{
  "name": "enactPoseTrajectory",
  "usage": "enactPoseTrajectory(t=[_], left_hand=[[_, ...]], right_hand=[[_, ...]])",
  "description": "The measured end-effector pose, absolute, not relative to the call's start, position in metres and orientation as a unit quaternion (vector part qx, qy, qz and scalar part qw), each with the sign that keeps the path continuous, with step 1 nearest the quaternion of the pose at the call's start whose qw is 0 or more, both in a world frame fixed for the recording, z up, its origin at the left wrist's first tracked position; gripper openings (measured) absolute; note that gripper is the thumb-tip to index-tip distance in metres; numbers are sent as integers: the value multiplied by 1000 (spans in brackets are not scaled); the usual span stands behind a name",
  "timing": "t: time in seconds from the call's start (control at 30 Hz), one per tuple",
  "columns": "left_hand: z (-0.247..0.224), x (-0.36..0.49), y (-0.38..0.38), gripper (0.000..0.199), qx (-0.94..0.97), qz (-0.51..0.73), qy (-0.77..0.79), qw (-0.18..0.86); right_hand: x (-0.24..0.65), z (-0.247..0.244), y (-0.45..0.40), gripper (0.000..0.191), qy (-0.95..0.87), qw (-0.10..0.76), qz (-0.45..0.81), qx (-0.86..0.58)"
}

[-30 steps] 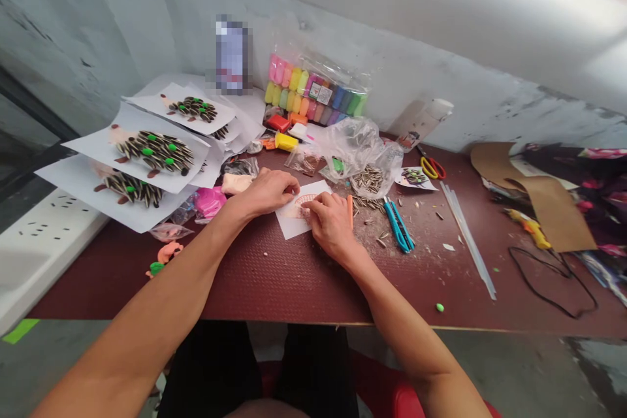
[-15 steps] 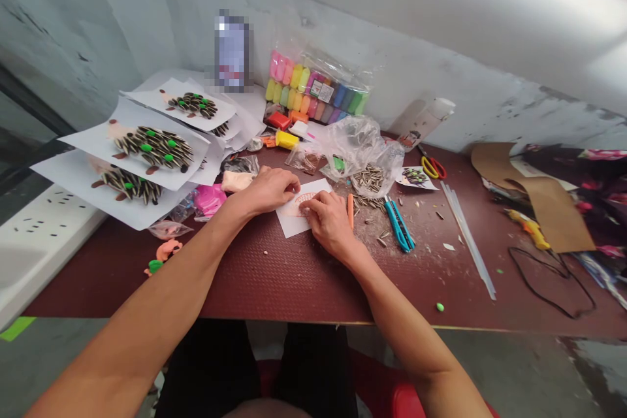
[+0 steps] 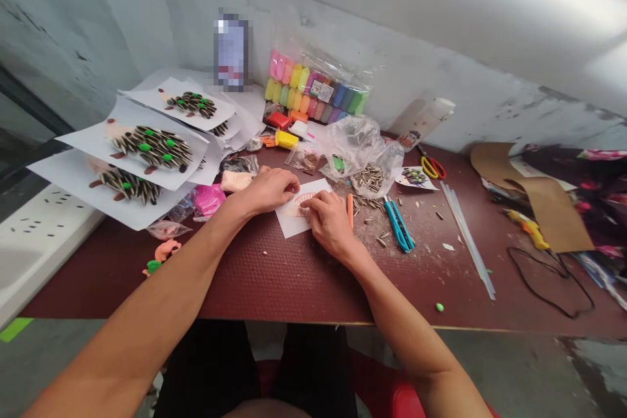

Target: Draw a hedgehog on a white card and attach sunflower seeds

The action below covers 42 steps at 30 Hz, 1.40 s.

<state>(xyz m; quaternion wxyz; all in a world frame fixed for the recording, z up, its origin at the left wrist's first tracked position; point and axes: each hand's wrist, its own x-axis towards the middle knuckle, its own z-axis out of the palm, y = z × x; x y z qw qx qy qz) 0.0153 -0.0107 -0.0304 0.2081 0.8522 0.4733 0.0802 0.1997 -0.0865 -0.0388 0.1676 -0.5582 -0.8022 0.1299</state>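
A small white paper card (image 3: 294,228) lies on the table in front of me, bearing a flat peach-orange piece (image 3: 307,196) with a fine raised pattern, apparently clay. My left hand (image 3: 275,189) has its fingers bent together at the card's upper left edge. Over the right side of the patterned piece, my right hand (image 3: 329,219) is closed, thumb and fingertips meeting at its surface. Whatever those fingertips may hold is too small to make out. An orange stick (image 3: 349,211) lies just beside the right hand.
Striped sunflower seeds (image 3: 369,179) spill from a clear bag. Right of them lie a teal utility knife (image 3: 399,226), scissors (image 3: 433,168), clear glue sticks (image 3: 469,240) and a yellow glue gun (image 3: 529,227). Hedgehog pictures (image 3: 149,147) are stacked left, near a power strip (image 3: 49,235). Coloured clay packs (image 3: 316,88) stand behind.
The right fingertips have shifted very slightly on the patterned piece. The left hand and the card stay in place.
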Motion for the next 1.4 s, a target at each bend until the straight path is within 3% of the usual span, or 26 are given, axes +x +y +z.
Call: enactPoseTrajectory(t=[0.53,0.73,0.93,1.2,1.4], left_hand=[[-30,15,-10,27,856,77,468,207],[-35,14,-8,25,858,91,462,203],[-34,15,-9,25,853,89,471,208],[-34,14,-8,26,858,91,463,202],[-35,13,-8,27,856,95,464,206]], right_hand=[[200,-35,-88,27,-815,139,118,-550],[199,-34,-93,27,-823,169,139,-525],[203,-26,-94,8,-794,222,100,-558],[209,-30,-90,10,-794,201,146,-555],[213,-18,-91,19,-803,115,143,-567]])
